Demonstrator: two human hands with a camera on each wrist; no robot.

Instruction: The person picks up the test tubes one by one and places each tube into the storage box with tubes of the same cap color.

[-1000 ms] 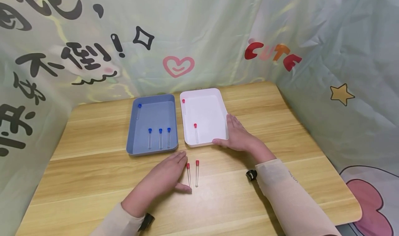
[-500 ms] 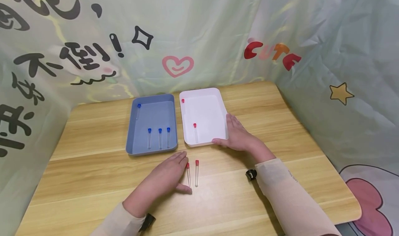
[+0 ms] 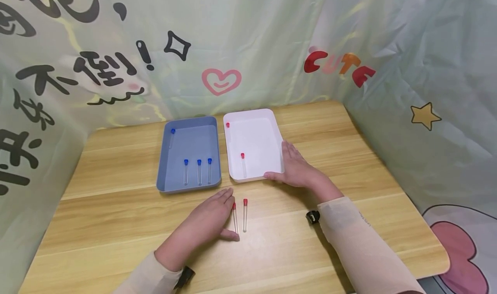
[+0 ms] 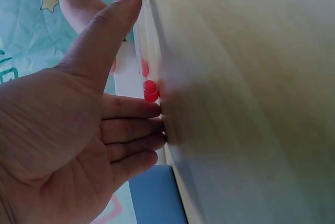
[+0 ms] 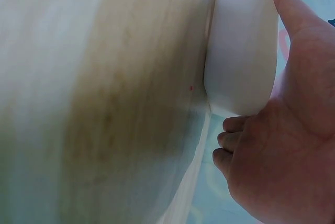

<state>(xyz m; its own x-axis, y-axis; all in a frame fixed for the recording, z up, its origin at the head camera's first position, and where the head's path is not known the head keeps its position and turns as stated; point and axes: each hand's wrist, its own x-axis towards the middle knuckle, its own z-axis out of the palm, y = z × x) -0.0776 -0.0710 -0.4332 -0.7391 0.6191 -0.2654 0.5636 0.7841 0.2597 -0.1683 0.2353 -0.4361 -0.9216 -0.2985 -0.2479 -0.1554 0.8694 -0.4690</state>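
On the table in front of the trays lie two clear test tubes with red caps, a left one (image 3: 234,216) and a right one (image 3: 245,215). My left hand (image 3: 207,218) is beside the left tube, fingers straight and close to the tabletop, thumb stretched toward the tube's lower end. In the left wrist view a red cap (image 4: 151,91) shows just past the fingertips. My right hand (image 3: 298,170) rests against the near right corner of the white tray (image 3: 262,143), fingers straight along its side and thumb along its front. Two red-capped tubes lie inside that tray.
Left of the white tray stands a blue-grey tray (image 3: 194,143) with several blue-capped test tubes, one near its far left corner and the others near its front. A printed curtain (image 3: 272,39) hangs behind and beside the wooden table (image 3: 116,225).
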